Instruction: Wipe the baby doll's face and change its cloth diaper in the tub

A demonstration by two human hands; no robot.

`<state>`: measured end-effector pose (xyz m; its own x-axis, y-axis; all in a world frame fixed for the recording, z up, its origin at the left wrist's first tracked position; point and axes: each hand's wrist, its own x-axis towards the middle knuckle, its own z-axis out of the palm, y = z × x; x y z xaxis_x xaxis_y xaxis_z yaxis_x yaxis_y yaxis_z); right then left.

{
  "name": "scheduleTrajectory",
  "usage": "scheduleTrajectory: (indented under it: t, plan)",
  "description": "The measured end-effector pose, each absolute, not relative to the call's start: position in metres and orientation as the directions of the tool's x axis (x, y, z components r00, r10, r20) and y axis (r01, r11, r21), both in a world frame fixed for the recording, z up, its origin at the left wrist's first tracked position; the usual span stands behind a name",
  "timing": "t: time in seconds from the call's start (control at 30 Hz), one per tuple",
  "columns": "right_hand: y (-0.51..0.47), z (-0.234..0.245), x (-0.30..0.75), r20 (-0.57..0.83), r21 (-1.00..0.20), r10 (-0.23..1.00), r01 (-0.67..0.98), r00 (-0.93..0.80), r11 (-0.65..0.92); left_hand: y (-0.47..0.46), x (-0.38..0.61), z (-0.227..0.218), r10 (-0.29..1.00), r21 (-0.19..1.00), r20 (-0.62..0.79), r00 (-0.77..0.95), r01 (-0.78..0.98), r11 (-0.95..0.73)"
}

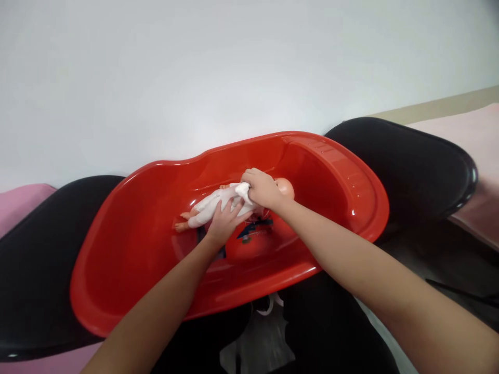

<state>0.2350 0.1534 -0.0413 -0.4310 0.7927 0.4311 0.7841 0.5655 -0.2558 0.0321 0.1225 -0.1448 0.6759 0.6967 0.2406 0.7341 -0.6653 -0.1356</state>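
A doll [208,206] in white clothing lies on its back inside a red baby bathtub [128,244]. Its bare feet point left and its head is on the right, partly covered by my right hand [263,188]. Closed fingers of that hand grip a bunched white cloth [243,191] over the doll's upper chest; whether the cloth is part of the doll's clothing I cannot tell. Against the near side of the doll's body, my left hand [225,222] lies with its fingers spread.
Black chairs flank and appear to support the tub, one at the left [47,259] and one at the right [405,166]. Pink surfaces [471,135] show beyond them. A pale wall [234,72] rises behind the tub. Dark picture markings [255,228] show near the doll.
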Motion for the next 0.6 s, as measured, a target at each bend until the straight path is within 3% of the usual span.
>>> scheduleTrajectory:
  t: [0.13, 0.27, 0.47, 0.6]
  plan:
    - [0.134, -0.046, 0.216, 0.291, -0.007, 0.508, 0.529, -0.811, 0.848, 0.138, 0.023, -0.141, 0.737, -0.138, 0.247, 0.629, 0.776, -0.616]
    - [0.126, -0.079, 0.200, 0.075, 0.043, 0.255, 0.259, -0.964, 0.965, 0.145, 0.016, -0.128, 0.790, -0.125, 0.357, 0.498, 0.864, -0.488]
    - [0.148, -0.116, 0.203, -0.044, 0.190, 0.243, 0.231, -0.969, 0.954, 0.144, 0.006, -0.112, 0.828, -0.101, 0.440, 0.348, 0.935, -0.340]
    - [0.164, -0.113, 0.212, -0.041, 0.176, 0.253, 0.242, -0.967, 0.954, 0.145, 0.004, -0.111, 0.814, -0.055, 0.483, 0.325, 0.938, -0.342]
